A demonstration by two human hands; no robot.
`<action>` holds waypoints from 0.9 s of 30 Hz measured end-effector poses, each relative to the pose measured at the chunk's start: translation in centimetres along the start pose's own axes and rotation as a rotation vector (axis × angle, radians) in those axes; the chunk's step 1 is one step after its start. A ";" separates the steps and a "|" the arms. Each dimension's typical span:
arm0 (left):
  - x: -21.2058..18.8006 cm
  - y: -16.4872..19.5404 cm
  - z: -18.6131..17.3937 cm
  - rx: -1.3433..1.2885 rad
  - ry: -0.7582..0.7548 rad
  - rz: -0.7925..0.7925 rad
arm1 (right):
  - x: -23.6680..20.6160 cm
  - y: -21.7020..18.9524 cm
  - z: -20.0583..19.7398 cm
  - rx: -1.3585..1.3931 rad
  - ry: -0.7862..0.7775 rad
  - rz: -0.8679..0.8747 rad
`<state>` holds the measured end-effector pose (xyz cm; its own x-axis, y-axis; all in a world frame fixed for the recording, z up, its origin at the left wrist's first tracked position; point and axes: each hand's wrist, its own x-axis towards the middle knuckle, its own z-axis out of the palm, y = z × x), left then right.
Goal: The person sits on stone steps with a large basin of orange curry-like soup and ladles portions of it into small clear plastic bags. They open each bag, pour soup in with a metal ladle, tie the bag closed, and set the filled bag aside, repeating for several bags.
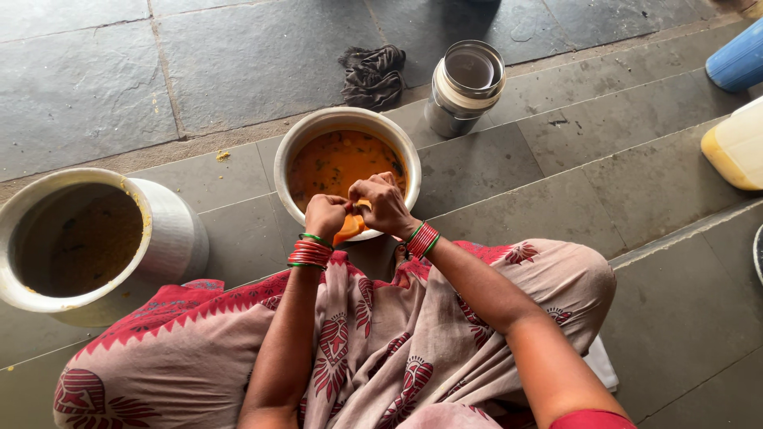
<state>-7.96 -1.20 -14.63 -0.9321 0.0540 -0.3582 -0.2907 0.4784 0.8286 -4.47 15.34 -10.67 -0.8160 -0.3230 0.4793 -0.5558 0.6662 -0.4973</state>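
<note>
I sit on the stone floor (238, 79) with both hands over the near rim of the metal pot (346, 168) of orange curry. My left hand (327, 214) and my right hand (384, 202) are closed together on a small orange pouch (350, 228), the fingers of each curled tight round its top while its lower end hangs out below my left palm, just above the pot's near edge. To do this well, I judge that I should keep the pouch over the pot's mouth and not over my lap, press from the top downward so nothing squirts sideways, and hold my wrists steady so the red and green bangles (310, 253) stay out of the curry. Much is hard to tell here. My knuckles cover the pouch's mouth, so I cannot say whether it is open, torn or sealed, nor whether anything is coming out of it. The pot's near rim is hidden behind my hands. The big vessel (87, 238) at my left shows only a dim yellowish inside. The steel tiffin container (465, 87) beyond the pot looks empty on top, its lower tiers unseen. A dark cloth (372, 73) lies beside it, and the blue drum (739, 59) and yellow jerrycan (735, 147) are cut off by the right edge.
</note>
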 end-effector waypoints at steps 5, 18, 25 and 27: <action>0.3 -0.1 0.2 -0.183 0.151 0.030 | -0.1 -0.7 0.2 -0.070 0.125 -0.004; -0.5 0.1 1.1 0.013 0.280 0.231 | 0.1 -0.8 0.0 -0.187 0.145 -0.101; -0.8 0.4 1.3 0.043 0.296 0.298 | -0.5 2.6 2.3 0.689 0.056 0.484; -0.6 0.2 1.1 0.012 0.275 0.274 | -0.3 2.7 2.1 1.066 0.017 0.650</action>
<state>-7.26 -0.11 -14.72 -0.9985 -0.0548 0.0059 -0.0217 0.4889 0.8720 -6.03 15.85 -13.69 -0.9898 -0.1242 -0.0696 0.0913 -0.1793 -0.9796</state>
